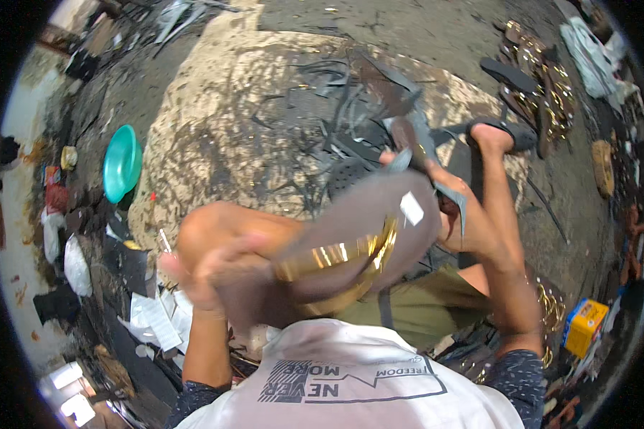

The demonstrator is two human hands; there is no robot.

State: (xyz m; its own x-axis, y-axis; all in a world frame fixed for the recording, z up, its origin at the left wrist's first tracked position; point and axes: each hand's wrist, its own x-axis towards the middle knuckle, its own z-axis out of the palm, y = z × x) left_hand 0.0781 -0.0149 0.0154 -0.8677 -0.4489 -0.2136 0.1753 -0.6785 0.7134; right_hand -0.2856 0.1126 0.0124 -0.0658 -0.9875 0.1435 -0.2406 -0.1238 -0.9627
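A brown sandal (365,207) with shiny gold straps and a small white label on its footbed is held up above my lap, blurred by motion. My left hand (218,268), also blurred, grips one end of it. A thin white stick (165,240) shows by that hand's fingertips. At the sandal's other end my right hand (454,204) is closed around something reddish-brown, mostly hidden by the fingers. A grey offcut strip (451,196) lies across this hand. Just beyond the fingers is a brown, round-ended piece (403,132), which I cannot identify.
Grey offcuts (347,114) lie heaped on the stained mat (215,114). A green basin (123,164) stands at left, near papers (156,320). Gold-strapped sandals (544,86) are piled at far right. A yellow box (585,325) sits at near right.
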